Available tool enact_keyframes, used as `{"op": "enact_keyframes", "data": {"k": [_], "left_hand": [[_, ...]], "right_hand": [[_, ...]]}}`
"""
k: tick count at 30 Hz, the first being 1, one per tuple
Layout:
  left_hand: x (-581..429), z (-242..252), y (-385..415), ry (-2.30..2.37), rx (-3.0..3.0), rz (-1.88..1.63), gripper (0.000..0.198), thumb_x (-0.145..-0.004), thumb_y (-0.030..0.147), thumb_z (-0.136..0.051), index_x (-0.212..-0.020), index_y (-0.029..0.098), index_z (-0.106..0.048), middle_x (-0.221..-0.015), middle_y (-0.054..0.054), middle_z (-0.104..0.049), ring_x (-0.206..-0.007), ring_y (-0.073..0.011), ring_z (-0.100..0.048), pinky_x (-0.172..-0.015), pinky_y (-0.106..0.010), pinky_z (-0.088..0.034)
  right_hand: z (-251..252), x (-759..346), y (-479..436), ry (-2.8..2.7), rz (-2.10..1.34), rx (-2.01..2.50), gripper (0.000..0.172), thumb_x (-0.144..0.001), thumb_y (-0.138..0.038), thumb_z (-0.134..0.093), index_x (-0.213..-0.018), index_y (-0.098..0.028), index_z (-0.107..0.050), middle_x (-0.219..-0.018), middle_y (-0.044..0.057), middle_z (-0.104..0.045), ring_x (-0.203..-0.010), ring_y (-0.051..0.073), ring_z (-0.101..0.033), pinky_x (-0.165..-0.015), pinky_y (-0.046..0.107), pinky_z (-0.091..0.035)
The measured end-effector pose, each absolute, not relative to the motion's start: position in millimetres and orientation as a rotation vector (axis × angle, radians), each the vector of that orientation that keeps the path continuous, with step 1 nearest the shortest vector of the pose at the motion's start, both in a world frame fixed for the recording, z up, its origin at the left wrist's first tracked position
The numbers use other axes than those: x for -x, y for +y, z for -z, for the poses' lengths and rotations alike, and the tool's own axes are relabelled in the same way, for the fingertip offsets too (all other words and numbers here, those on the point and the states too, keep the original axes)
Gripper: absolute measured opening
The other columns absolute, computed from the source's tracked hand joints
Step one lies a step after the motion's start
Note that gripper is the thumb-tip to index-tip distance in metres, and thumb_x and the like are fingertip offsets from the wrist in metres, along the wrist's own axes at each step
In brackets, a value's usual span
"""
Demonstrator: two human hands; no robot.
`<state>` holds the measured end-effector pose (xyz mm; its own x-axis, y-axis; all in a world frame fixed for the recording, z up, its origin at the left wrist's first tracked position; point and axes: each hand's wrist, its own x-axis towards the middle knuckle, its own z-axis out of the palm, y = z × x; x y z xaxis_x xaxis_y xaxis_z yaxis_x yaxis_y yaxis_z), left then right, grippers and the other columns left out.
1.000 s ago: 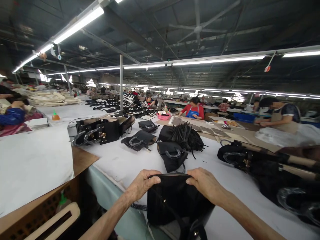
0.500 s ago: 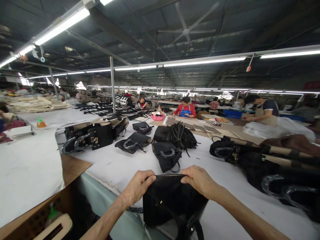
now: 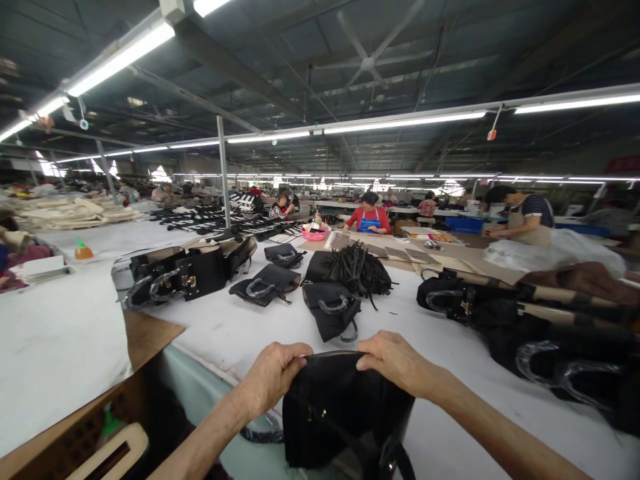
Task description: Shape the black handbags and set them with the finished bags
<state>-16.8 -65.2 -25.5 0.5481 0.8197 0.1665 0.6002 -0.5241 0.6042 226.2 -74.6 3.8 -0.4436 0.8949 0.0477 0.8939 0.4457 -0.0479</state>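
Both my hands grip the top edge of a black handbag (image 3: 345, 407) at the near edge of the white-covered table. My left hand (image 3: 275, 373) pinches the rim at its left side, thumb toward me. On the right side of the same rim, my right hand (image 3: 395, 360) pinches with thumb and fingers. Small gold-coloured fittings show on the bag's front, and a strap or handle hangs low toward me. A plastic-wrapped handle (image 3: 263, 430) sticks out to the left. Just beyond my hands lies another black handbag (image 3: 330, 310); the bag's underside is out of sight.
Several black bags (image 3: 205, 270) stand at the left, and more bags (image 3: 540, 333) line the right. A heap of black strips (image 3: 357, 270) lies mid-table. Below left is a brown crate (image 3: 75, 433) with a green-capped bottle (image 3: 107, 423). Co-workers sit or stand farther back.
The held handbag has shifted slightly left and its wrapped handle at the left shows more. Both hands keep their grip on the rim, with the right hand slightly farther left.
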Motion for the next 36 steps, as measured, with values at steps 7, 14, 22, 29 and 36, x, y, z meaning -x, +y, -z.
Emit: {"op": "enact_keyframes", "data": {"k": [7, 14, 22, 29, 36], "left_hand": [[-17.5, 20.9, -69.2, 1.431, -2.363, -0.542, 0.048, -0.062, 0.001, -0.036, -0.102, 0.02, -0.054, -0.08, -0.004, -0.061, -0.075, -0.0168, -0.054, -0.066, -0.024, -0.036], [-41.0, 34.1, -68.3, 1.565, -2.428, -0.51, 0.037, -0.053, 0.002, -0.037, -0.078, 0.02, -0.057, -0.079, -0.005, -0.061, -0.076, -0.0178, -0.054, -0.064, -0.025, -0.036], [-26.6, 30.1, -71.3, 1.321, -2.268, -0.667, 0.038, -0.059, 0.006, -0.037, -0.083, 0.02, -0.063, -0.082, 0.0, -0.063, -0.079, -0.0138, -0.053, -0.071, -0.02, -0.037], [-31.4, 35.9, -66.0, 1.321, -2.142, -0.679, 0.016, -0.07, 0.029, -0.05, -0.07, 0.021, -0.064, -0.068, 0.005, -0.06, -0.067, -0.012, -0.051, -0.061, -0.019, -0.035], [-28.0, 36.1, -67.9, 1.254, -2.272, -0.673, 0.019, -0.074, 0.025, -0.045, -0.067, 0.019, -0.062, -0.066, 0.003, -0.059, -0.063, -0.0103, -0.049, -0.059, -0.019, -0.033]], "right_hand": [[-3.5, -220.6, -81.0, -2.639, 0.107, 1.586, 0.04, -0.09, -0.039, -0.025, -0.071, -0.021, -0.055, -0.063, 0.0, -0.062, -0.062, 0.015, -0.056, -0.057, 0.024, -0.03], [-5.1, -221.0, -81.3, -2.648, 0.047, 1.573, 0.042, -0.09, -0.039, -0.025, -0.068, -0.02, -0.056, -0.065, 0.001, -0.064, -0.064, 0.014, -0.057, -0.06, 0.024, -0.031], [3.3, -227.8, -76.8, -2.629, -0.007, 1.517, 0.042, -0.089, -0.04, -0.026, -0.068, -0.021, -0.057, -0.063, 0.0, -0.061, -0.059, 0.013, -0.052, -0.056, 0.023, -0.028], [-2.0, -224.1, -80.5, -2.619, -0.001, 1.553, 0.04, -0.088, -0.04, -0.029, -0.067, -0.02, -0.057, -0.058, -0.001, -0.058, -0.054, 0.011, -0.048, -0.052, 0.022, -0.025], [-1.5, -225.9, -87.0, -2.638, 0.072, 1.565, 0.037, -0.089, -0.036, -0.03, -0.068, -0.021, -0.057, -0.062, -0.001, -0.061, -0.059, 0.012, -0.053, -0.053, 0.022, -0.027]]}}
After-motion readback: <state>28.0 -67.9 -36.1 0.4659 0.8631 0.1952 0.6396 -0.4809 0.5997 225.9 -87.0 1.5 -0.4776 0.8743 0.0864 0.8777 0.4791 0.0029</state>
